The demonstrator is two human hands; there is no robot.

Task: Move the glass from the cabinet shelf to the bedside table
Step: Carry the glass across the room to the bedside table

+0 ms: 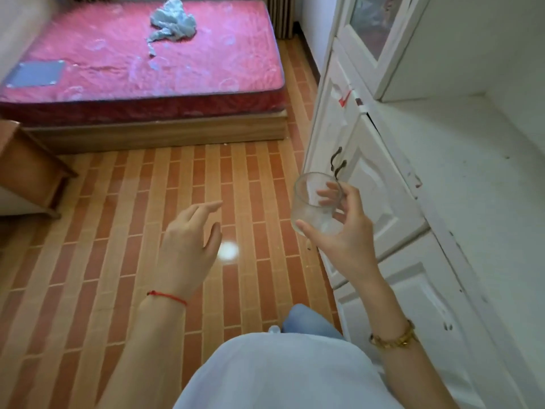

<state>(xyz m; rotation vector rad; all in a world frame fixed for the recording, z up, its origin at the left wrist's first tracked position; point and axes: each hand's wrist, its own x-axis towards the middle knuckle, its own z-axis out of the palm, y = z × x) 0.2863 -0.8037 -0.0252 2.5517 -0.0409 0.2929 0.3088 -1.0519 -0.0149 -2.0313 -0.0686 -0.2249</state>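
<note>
We note the right hand (339,231), fingers wrapped around the empty glass (315,203), beside the cabinet (368,184); left hand (188,240) spread wide, holding nothing.

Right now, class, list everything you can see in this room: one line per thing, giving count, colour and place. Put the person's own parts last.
glass: one, clear, held in the air beside the cabinet
cabinet: one, white, right side
bedside table: one, brown wood, left edge
mattress: one, pink-red, top left on a wooden base
cloth: one, grey, crumpled on the mattress
floor: orange-brown brick pattern, centre
left hand: empty, fingers spread, red string at the wrist
right hand: gripping the glass, gold bracelet on the wrist
</note>
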